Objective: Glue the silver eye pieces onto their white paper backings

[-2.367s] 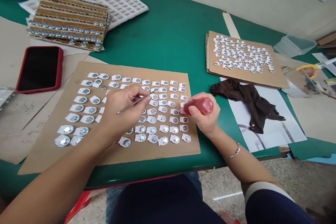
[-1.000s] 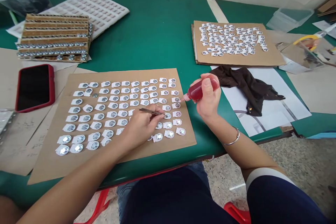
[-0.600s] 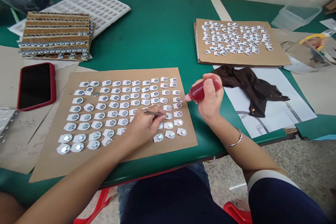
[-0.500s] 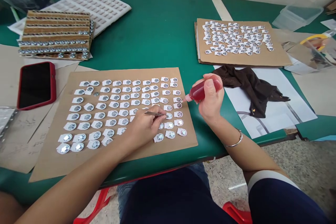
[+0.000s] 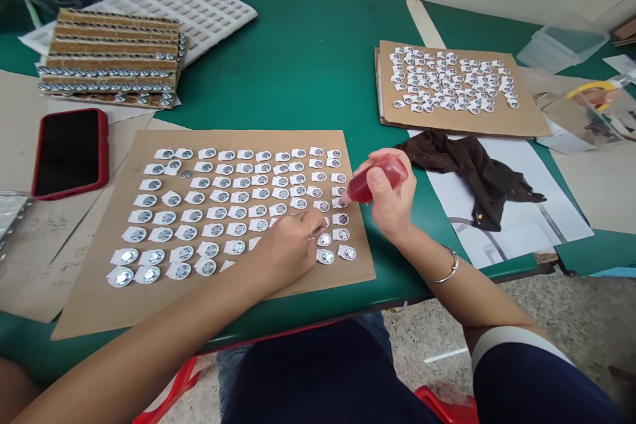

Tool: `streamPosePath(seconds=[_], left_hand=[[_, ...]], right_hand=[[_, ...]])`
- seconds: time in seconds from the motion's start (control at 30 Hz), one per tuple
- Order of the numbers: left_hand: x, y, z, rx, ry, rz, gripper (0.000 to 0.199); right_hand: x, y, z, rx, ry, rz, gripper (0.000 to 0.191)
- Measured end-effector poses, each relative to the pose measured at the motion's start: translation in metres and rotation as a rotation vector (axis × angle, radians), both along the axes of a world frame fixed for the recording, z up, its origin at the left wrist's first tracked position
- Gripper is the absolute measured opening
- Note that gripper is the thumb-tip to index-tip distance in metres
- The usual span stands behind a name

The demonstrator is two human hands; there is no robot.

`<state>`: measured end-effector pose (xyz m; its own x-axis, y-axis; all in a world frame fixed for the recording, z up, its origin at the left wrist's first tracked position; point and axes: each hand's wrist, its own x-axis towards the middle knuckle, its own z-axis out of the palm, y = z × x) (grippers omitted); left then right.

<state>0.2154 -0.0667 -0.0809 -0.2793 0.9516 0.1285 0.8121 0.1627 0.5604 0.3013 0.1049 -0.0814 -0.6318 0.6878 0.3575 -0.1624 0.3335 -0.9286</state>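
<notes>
A cardboard sheet (image 5: 99,285) bears rows of round silver discs (image 5: 241,212), each with a small white tab. My right hand (image 5: 395,209) is wrapped round a small red squeeze bottle (image 5: 378,177), tilted so its nozzle points down left at a disc (image 5: 340,203) in the rightmost column. Over the right part of the sheet, my left hand (image 5: 291,245) is closed on thin metal tweezers (image 5: 316,234). Their tips are close to a disc in the column beside; whether they touch it is unclear. The hand hides several discs beneath it.
Another cardboard sheet with tabbed discs (image 5: 527,106) lies at the back right, with a dark brown cloth (image 5: 477,172) before it. A red-cased phone (image 5: 69,154), stacked corrugated strips (image 5: 114,59) and a white gridded sheet (image 5: 199,13) are at left. Clear plastic boxes (image 5: 561,46) stand behind.
My left hand has shifted right and slightly down, turning so the tweezers are less visible. The bottle in my right hand has moved slightly left and down. The whole view has shifted slightly.
</notes>
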Motion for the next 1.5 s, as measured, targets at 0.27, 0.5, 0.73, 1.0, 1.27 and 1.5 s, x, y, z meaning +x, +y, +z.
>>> streamPosePath(seconds=[0.27,0.5,0.73,1.0,1.27,1.5], left_hand=[[0.022,-0.007,0.012,-0.081,0.374,-0.171,0.019],[0.042,-0.008,0.004,0.071,0.66,-0.117,0.015],[0.045,-0.008,-0.003,0.156,0.727,-0.08,0.01],[0.046,-0.009,-0.005,0.15,0.735,-0.09,0.01],[0.044,-0.008,0.003,0.094,0.707,-0.118,0.013],[0.043,-0.009,0.002,-0.036,0.439,-0.098,0.018]], right_hand=[[-0.008,-0.02,0.01,0.088,-0.054,0.151,0.029],[-0.011,-0.026,-0.004,0.182,-0.098,0.122,0.031],[-0.009,-0.027,-0.003,0.247,-0.154,0.153,0.029],[-0.009,-0.027,-0.003,0.267,-0.211,0.182,0.031],[-0.008,-0.026,-0.004,0.27,-0.218,0.181,0.033],[-0.009,-0.026,-0.005,0.252,-0.201,0.176,0.033]])
